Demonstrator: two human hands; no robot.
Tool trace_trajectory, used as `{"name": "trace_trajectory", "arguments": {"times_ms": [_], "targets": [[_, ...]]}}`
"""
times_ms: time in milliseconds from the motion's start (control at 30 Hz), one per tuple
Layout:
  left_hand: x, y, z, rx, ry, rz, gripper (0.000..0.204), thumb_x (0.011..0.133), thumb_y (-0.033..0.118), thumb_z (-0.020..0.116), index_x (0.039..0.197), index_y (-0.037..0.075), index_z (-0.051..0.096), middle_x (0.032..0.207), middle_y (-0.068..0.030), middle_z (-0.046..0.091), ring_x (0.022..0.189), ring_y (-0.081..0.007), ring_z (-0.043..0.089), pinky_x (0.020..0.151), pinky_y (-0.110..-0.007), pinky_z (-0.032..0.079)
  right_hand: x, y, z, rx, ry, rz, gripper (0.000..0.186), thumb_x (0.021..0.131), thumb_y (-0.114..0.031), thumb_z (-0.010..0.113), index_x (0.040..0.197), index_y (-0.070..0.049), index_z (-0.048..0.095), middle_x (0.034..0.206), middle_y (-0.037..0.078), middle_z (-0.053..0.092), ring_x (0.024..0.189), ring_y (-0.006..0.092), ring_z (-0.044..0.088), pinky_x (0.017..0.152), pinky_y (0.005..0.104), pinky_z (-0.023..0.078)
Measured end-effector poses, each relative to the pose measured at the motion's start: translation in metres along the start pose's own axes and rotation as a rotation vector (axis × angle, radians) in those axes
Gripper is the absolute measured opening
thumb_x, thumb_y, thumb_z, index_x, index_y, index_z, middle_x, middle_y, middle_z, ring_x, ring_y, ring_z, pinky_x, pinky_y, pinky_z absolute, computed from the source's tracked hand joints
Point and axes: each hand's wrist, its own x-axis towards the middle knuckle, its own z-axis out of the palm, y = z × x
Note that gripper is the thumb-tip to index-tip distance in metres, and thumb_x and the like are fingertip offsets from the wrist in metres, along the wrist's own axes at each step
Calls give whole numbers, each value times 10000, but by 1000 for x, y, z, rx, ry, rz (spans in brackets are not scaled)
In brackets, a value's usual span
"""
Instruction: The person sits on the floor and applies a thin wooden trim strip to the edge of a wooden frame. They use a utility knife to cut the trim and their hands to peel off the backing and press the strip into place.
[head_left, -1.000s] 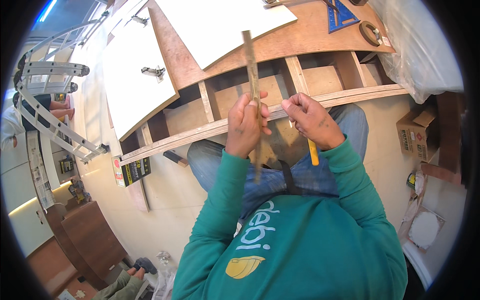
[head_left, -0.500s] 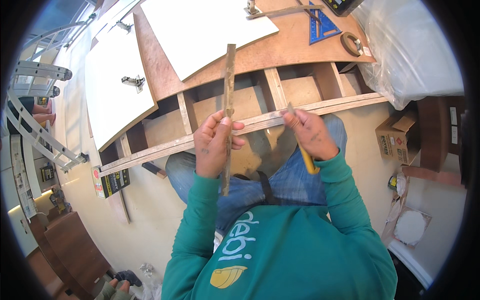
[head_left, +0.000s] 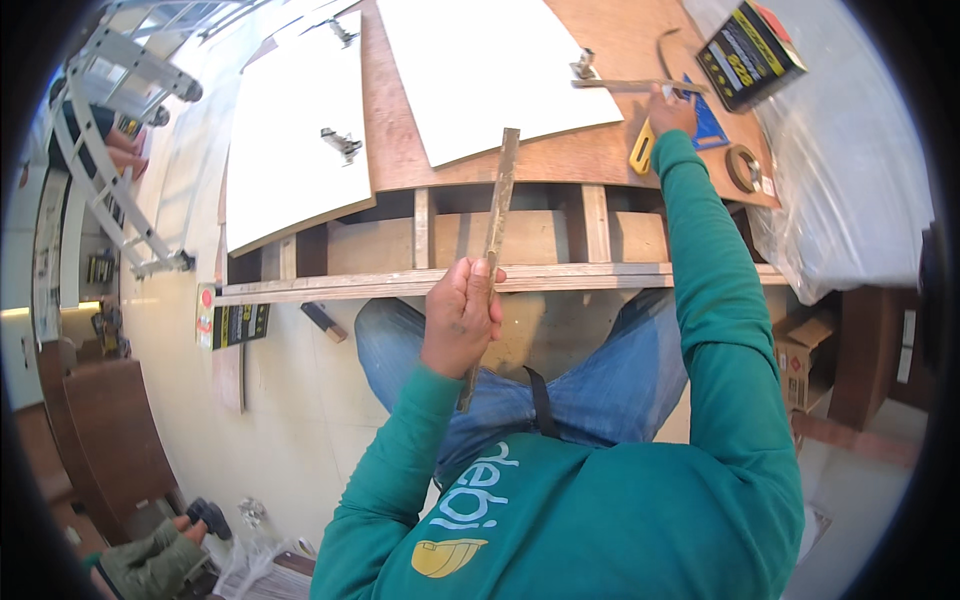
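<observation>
My left hand [head_left: 463,312] is closed around a narrow, worn brown wooden strip [head_left: 502,185], which stands up past my fist and runs down over my lap. At the far right, my right hand [head_left: 673,112] reaches over the brown board with its fingers closed on a yellow utility knife [head_left: 643,148]. The knife's handle sticks out beside the hand; its blade is hidden. Close to those fingers lie another thin wooden strip [head_left: 625,84] and a blue triangular square [head_left: 710,125]. A roll of brown edging tape [head_left: 742,167] rests just to the right.
White panels [head_left: 300,120] with metal hinges [head_left: 340,146] lie on the brown board [head_left: 400,110]. Before my knees runs a compartmented wooden frame [head_left: 380,285]. A dark can [head_left: 750,58] stands far right beside plastic sheeting [head_left: 850,150]. A ladder [head_left: 110,170] and other people's legs [head_left: 125,150] are at left.
My right hand has moved from near the frame's edge to the far right of the board with the utility knife. My left hand keeps the strip, its fingers now wrapped tighter.
</observation>
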Motion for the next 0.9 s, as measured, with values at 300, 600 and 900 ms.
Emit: {"name": "trace_trajectory", "arguments": {"times_ms": [300, 600, 900], "targets": [[2, 16, -22, -174, -241, -116, 282, 1150, 191, 559, 1356, 2, 599, 941, -11, 684, 673, -71, 594, 604, -236, 533, -173, -85, -116, 336, -168, -906, 399, 973, -293, 802, 1292, -57, 761, 1352, 163, 736, 1309, 384, 677, 1138, 505, 499], [13, 63, -22, 2, -584, -168, 224, 1116, 128, 623, 1315, 26, 615, 1130, -107, 805, 736, -72, 677, 630, -227, 560, -257, -93, -146, 280, -986, -1155, 319, 952, -438, 819, 977, -135, 725, 797, 44, 692, 823, 291, 648, 1041, 457, 441], [14, 72, -36, -15, -703, -242, 269, 1129, 183, 632, 1342, 21, 607, 1161, -129, 808, 731, -95, 724, 614, -238, 584, -290, -74, -133, 285, -661, -1264, 218, 1027, -309, 751, 910, -135, 693, 752, 65, 596, 768, 287, 607, 914, 430, 460]]}}
